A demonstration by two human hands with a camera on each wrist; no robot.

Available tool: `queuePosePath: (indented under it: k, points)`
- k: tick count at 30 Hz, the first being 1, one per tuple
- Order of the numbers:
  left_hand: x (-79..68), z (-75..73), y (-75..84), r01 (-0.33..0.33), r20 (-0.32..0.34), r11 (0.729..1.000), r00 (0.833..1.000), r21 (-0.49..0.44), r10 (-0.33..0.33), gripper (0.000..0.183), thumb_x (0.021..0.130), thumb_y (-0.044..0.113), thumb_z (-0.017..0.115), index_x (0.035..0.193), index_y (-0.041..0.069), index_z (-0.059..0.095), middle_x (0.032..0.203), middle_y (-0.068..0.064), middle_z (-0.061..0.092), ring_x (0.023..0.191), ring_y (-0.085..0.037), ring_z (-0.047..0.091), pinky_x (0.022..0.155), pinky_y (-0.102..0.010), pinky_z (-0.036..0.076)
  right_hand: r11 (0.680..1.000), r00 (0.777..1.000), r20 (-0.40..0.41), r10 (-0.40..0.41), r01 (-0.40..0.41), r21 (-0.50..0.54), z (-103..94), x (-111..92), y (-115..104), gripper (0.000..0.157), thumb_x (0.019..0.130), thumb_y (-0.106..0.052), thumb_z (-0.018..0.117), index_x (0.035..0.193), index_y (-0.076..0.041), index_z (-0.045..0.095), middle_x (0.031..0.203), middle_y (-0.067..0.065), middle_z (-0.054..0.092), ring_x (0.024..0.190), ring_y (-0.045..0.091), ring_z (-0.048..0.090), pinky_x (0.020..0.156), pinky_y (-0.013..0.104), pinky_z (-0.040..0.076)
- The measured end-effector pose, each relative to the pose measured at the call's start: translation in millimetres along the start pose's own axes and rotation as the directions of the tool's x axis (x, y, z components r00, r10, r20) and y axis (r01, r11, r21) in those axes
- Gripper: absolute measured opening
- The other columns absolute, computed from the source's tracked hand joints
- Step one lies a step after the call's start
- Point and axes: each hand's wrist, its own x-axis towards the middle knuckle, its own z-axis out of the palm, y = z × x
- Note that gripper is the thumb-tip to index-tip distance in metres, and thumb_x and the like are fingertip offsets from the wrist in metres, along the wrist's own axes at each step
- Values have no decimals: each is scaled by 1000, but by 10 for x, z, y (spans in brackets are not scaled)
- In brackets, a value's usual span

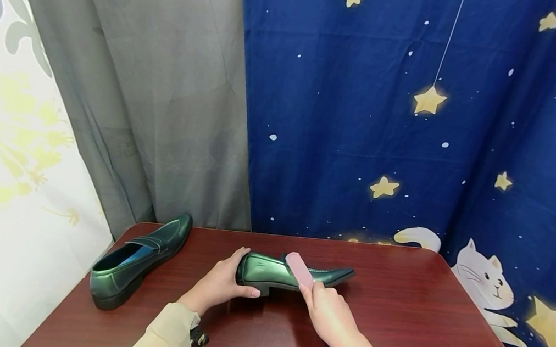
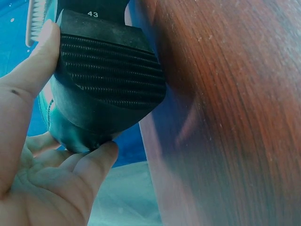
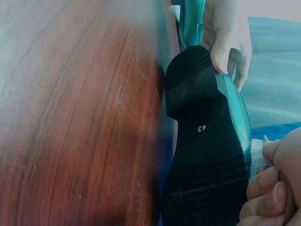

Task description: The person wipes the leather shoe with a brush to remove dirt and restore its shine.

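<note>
Your left hand (image 1: 222, 284) is clamped around the heel of the green shoe (image 1: 264, 270), thumb on the near side and fingers round the back, though from up top most of those fingers are tucked out of sight. The shoe's over the middle of the table (image 1: 424, 313), sole facing you enough that both wrist cams catch the "43". Can't tell if the toe touches the tabletop; both wrist views cut it off.

Your right hand (image 1: 332, 317) has its fingers curled tight on the pink brush (image 1: 298, 269), so the handle's mostly buried in your fist. The head cam only gets the brush's back, lying across the shoe's side. White bristles (image 3: 257, 153) show in the right wrist view, seemingly against the upper, but the sole edge hides part of the contact.

The other shoe (image 1: 127, 274) sits at the table's left edge, its toe end inside too dark to read. Both your sleeves (image 1: 165, 329) run out of frame.
</note>
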Motion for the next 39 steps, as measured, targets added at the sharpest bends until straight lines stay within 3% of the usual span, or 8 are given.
queuePosePath:
  k: [16, 20, 29, 39]
  points:
    - [20, 16, 11, 5, -15, 1000, 1000, -18, -5, 113, 66, 52, 92, 153, 7, 37, 147, -18, 54, 119, -26, 60, 103, -49, 49, 990, 991, -67, -118, 112, -85, 174, 45, -199, 34, 102, -35, 59, 80, -8, 55, 60, 10, 60, 51, 29, 62, 43, 40, 42]
    - [20, 19, 3, 4, -17, 1000, 1000, -19, -5, 112, 66, 51, 92, 153, 7, 38, 149, -19, 52, 119, -27, 60, 103, -50, 49, 990, 991, -61, -116, 110, -89, 217, 58, -251, 34, 101, -35, 59, 82, -8, 56, 61, 11, 62, 52, 29, 63, 43, 40, 44]
    - [17, 21, -1, 8, -11, 999, 1000, -40, -8, 112, 67, 51, 92, 154, 8, 36, 140, -16, 59, 113, -23, 62, 98, -47, 51, 984, 984, -92, -149, 138, -116, 301, 90, -343, 36, 100, -35, 61, 78, -7, 54, 57, 10, 58, 48, 29, 61, 41, 39, 42]
    - [9, 21, 2, 16, -17, 999, 1000, -38, -17, 111, 68, 50, 91, 154, 8, 36, 147, -17, 54, 119, -25, 60, 101, -48, 50, 983, 990, -18, -142, 139, -124, 367, 130, -470, 39, 102, -38, 57, 78, -8, 53, 58, 9, 56, 50, 26, 61, 43, 36, 43]
